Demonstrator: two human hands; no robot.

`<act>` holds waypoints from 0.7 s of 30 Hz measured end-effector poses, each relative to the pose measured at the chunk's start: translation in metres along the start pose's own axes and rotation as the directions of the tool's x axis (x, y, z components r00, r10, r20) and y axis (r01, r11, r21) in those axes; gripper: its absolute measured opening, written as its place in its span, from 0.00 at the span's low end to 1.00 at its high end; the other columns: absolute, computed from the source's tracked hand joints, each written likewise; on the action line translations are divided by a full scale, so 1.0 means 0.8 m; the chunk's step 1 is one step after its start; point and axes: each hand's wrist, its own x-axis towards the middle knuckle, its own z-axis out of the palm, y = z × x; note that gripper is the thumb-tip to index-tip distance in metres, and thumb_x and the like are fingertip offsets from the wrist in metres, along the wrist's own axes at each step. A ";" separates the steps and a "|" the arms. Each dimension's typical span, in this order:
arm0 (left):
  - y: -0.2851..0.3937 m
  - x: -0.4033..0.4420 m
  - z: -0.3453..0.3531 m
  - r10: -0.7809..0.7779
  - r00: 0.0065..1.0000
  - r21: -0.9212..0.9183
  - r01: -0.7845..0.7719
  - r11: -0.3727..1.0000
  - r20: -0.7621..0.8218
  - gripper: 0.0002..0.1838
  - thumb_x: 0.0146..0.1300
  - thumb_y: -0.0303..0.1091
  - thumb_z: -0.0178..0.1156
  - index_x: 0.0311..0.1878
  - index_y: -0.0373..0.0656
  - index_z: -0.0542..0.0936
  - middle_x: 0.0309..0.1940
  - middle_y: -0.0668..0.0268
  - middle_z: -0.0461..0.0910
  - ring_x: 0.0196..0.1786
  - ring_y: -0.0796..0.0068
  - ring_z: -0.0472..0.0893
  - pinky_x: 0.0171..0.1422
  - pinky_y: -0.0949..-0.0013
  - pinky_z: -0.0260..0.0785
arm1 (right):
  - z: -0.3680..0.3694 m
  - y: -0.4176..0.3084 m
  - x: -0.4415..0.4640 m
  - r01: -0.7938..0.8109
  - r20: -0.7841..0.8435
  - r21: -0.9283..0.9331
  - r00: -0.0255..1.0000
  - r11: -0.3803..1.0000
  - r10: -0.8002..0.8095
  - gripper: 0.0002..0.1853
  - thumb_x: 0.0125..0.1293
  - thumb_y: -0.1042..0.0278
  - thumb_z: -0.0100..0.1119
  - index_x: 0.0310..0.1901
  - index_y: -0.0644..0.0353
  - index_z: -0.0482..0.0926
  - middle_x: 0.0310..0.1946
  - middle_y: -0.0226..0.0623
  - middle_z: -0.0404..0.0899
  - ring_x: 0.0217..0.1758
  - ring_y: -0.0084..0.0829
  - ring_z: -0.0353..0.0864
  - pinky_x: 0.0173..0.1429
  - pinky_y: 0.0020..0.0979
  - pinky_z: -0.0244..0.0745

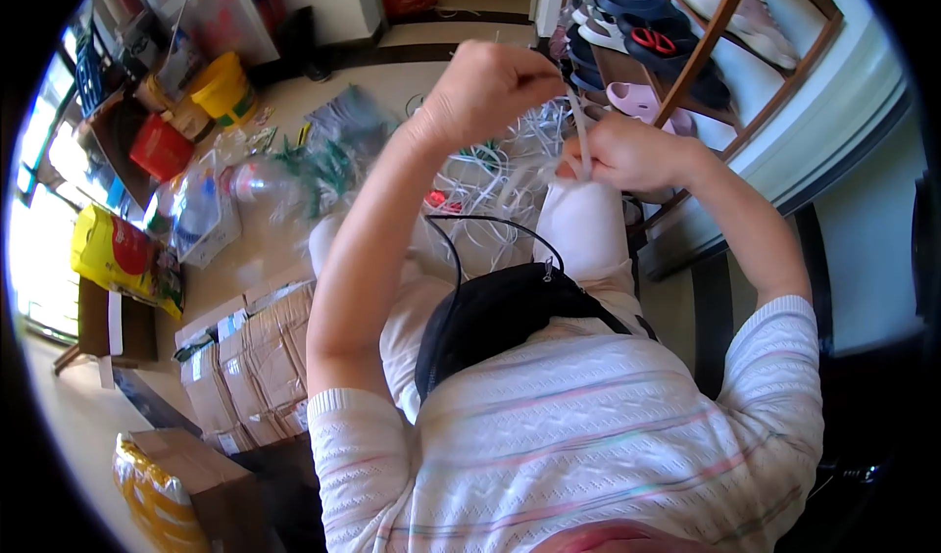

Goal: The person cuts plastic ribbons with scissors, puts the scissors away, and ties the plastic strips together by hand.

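My left hand is raised at the upper middle, its fingers pinched on the upper end of a narrow whitish strip. Lower and to the right, my right hand is closed on the same strip just above my knee. The strip runs down between the two hands, and a pale, blurred loop of it hangs beside the right fingers. Beyond and below the hands, a tangled pile of white strips lies on the floor, with a small red piece among it.
A shoe rack holding several shoes stands at the right. Plastic bottles, a white basket, a red bucket and a yellow bucket are at the left. Taped cardboard boxes sit at my lower left. A black bag lies on my lap.
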 end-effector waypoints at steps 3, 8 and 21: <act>-0.025 -0.017 0.009 -0.270 0.963 -0.252 0.265 0.931 0.015 0.09 0.59 0.36 0.60 0.40 0.44 0.83 0.22 0.62 0.79 0.24 0.80 0.73 0.31 0.71 0.68 | -0.036 -0.007 -0.027 0.377 -0.446 0.533 0.886 0.758 -0.127 0.10 0.62 0.72 0.55 0.44 0.64 0.78 0.32 0.28 0.79 0.29 0.17 0.74 0.37 0.21 0.70; -0.033 -0.041 0.086 -0.070 0.998 0.111 0.070 0.991 0.001 0.12 0.56 0.34 0.56 0.43 0.44 0.80 0.31 0.55 0.80 0.33 0.53 0.80 0.39 0.59 0.72 | -0.059 0.121 0.012 -0.144 -0.714 0.071 0.683 0.987 0.151 0.18 0.70 0.56 0.47 0.34 0.64 0.76 0.15 0.26 0.66 0.16 0.18 0.61 0.19 0.29 0.55; -0.022 -0.031 0.105 0.012 0.999 0.195 -0.006 0.981 -0.031 0.08 0.54 0.37 0.56 0.31 0.45 0.81 0.27 0.60 0.81 0.33 0.58 0.82 0.36 0.59 0.73 | -0.044 0.138 0.019 0.082 -0.676 0.340 0.714 0.937 0.183 0.15 0.68 0.60 0.50 0.28 0.62 0.73 0.14 0.23 0.66 0.15 0.17 0.59 0.20 0.23 0.56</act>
